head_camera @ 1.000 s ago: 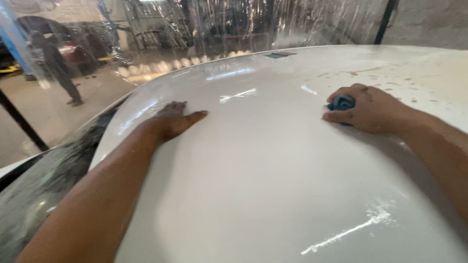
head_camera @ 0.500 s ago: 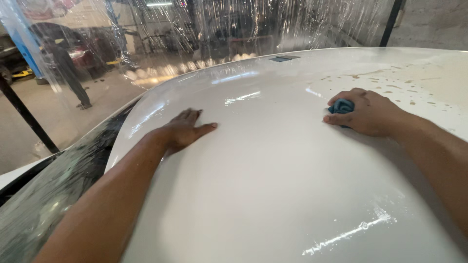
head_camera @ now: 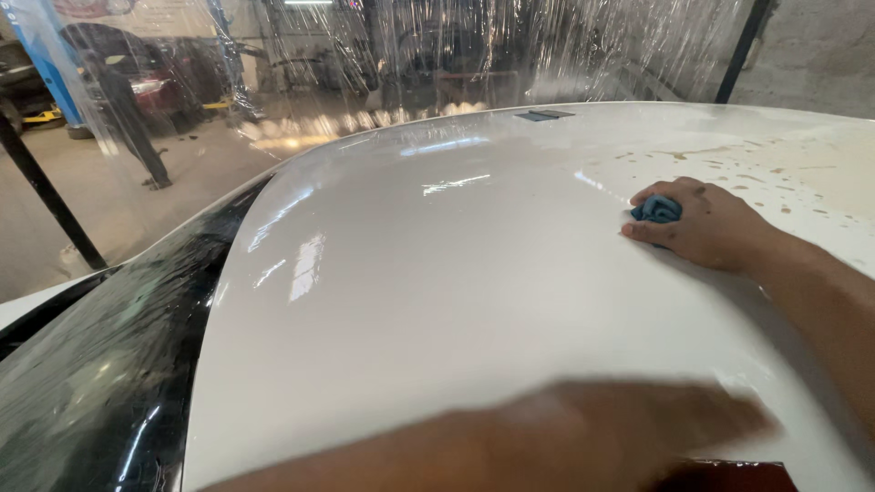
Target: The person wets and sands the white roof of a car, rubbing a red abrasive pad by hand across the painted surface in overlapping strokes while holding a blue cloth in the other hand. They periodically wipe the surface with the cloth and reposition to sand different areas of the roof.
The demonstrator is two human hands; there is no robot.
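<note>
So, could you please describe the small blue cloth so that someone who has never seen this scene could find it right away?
Start with the broad, glossy white car roof that fills most of the view. Toward its right side, the right hand presses down on the paint. The blue cloth is bunched under its fingers, the only blue thing on the white panel, just beside a patch of brownish spots.

Small blue cloth [head_camera: 657, 210], bunched, pressed on glossy white car roof [head_camera: 474, 301]

Two bare forearms, sleeveless, ringless right hand [head_camera: 706, 223], blurred left hand [head_camera: 629, 428]
</note>
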